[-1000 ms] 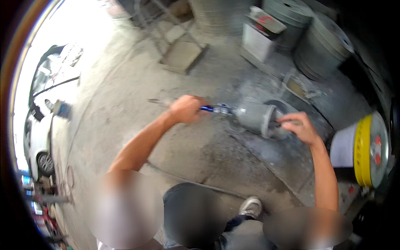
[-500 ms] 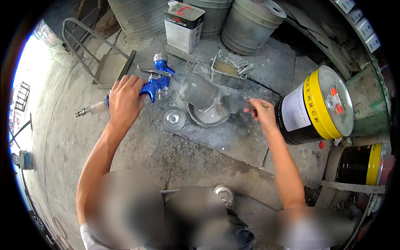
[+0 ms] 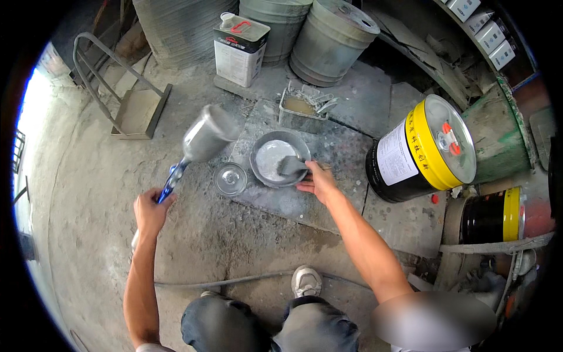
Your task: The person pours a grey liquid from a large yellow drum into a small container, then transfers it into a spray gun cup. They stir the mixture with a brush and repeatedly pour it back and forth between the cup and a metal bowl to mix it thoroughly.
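Held the blue spray gun over the concrete floor, left of the round bowl, with the fingers of the left hand clamped on its body and the grey-coated cup tilted at its far end. Pinched the grey scraper between the thumb and fingers of the right hand at the bowl's right rim, blade over the pale grey paint inside. Could not tell touching from mere overlap there. Saw a round clear lid just beside the bowl, on the left, and a rectangular tray of murky liquid just beyond. Noted farther out a white-and-black can, metal drums, a trolley on the left and a yellow-banded black bucket on the right.
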Available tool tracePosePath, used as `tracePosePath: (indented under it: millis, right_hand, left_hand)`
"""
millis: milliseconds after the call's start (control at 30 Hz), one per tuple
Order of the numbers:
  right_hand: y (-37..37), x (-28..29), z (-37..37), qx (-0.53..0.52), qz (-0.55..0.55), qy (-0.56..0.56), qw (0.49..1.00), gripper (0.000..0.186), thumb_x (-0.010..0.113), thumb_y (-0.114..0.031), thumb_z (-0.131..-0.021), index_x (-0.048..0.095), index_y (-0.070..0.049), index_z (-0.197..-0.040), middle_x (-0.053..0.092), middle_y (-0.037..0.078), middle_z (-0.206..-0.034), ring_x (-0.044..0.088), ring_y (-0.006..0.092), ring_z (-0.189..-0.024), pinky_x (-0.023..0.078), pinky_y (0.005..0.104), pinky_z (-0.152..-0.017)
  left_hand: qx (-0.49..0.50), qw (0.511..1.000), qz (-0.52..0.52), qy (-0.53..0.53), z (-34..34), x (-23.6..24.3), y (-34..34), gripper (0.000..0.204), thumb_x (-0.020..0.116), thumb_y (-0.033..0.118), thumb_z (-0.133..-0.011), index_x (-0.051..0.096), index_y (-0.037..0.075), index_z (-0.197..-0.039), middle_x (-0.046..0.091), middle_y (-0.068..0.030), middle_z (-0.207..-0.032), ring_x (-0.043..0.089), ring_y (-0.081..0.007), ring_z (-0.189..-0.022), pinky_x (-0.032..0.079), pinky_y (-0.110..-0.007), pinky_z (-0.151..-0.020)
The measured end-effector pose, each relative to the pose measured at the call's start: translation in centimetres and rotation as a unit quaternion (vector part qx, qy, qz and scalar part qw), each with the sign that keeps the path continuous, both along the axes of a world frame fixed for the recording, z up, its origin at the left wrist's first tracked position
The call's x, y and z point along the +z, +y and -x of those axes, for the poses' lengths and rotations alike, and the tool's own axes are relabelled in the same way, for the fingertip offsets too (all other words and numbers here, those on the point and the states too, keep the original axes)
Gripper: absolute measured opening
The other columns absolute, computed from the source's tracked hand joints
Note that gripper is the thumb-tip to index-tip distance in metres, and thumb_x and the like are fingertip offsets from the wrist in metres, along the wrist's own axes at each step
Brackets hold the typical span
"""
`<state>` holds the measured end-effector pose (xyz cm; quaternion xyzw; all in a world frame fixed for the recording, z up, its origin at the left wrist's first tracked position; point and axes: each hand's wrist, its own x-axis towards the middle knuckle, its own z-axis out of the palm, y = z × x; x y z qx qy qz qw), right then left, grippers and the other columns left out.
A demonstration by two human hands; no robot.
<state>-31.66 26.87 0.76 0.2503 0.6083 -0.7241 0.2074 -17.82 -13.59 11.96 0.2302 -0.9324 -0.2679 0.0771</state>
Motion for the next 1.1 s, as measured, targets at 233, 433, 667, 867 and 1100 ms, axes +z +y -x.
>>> tracePosePath:
  millis: [233,433,667,867,1100]
  right_hand:
    - [-0.7,1.9,0.7,0.025,0.006,0.015,1.0,0.031,0.058,-0.024,-0.094,0.055,0.001,-0.112,0.064,0.021,-0.104,0.07,0.0335,-0.081,0.064,0.0454,-0.067]
    - [2.1,9.7,2.8,0.019,-0.067,0.047,0.997,0.035,0.058,-0.022,-0.093,0.053,0.007,-0.113,0.064,0.022,-0.103,0.071,0.0333,-0.078,0.064,0.043,-0.063]
    - [8.4,24.4,11.8,-0.012,-0.137,0.162,0.977,0.044,0.06,-0.022,-0.091,0.046,0.008,-0.12,0.061,0.03,-0.113,0.07,0.0414,-0.087,0.064,0.0476,-0.067]
    - [14.8,32.9,23.1,-0.085,-0.281,0.238,0.926,0.05,0.061,-0.021,-0.088,0.045,0.016,-0.118,0.06,0.032,-0.108,0.07,0.0418,-0.071,0.064,0.0415,-0.057]
    - [18.0,35.1,37.5,-0.148,-0.44,0.267,0.845,0.053,0.062,-0.025,-0.088,0.05,0.015,-0.121,0.058,0.03,-0.117,0.07,0.0426,-0.072,0.064,0.0394,-0.055]
  left_hand:
    - [0.108,0.978,-0.179,-0.013,-8.2,-5.5,-5.1,0.03,0.078,0.021,-0.078,0.061,0.001,-0.062,0.052,0.0011,-0.054,0.046,-0.0073,-0.05,0.033,-0.026,-0.048]
    - [0.174,0.951,-0.256,0.015,-12.7,-7.1,-6.4,0.031,0.074,0.02,-0.08,0.056,0.002,-0.062,0.05,-0.0003,-0.055,0.044,-0.0076,-0.05,0.03,-0.026,-0.047]
    - [0.25,0.928,-0.253,0.112,-17.8,-10.5,-8.8,0.024,0.073,0.02,-0.083,0.06,0.003,-0.072,0.049,0.0008,-0.055,0.043,-0.0086,-0.046,0.032,-0.026,-0.044]
    - [0.33,0.908,-0.256,0.043,-18.2,-5.2,-4.1,0.018,0.072,0.018,-0.084,0.068,0.002,-0.077,0.056,-0.0022,-0.063,0.044,-0.0108,-0.052,0.031,-0.028,-0.046]
    - [0.369,0.908,-0.196,-0.041,-21.1,-4.1,-3.3,0.035,0.069,0.035,-0.086,0.059,0.009,-0.066,0.042,0.0034,-0.055,0.033,-0.0094,-0.047,0.024,-0.029,-0.044]
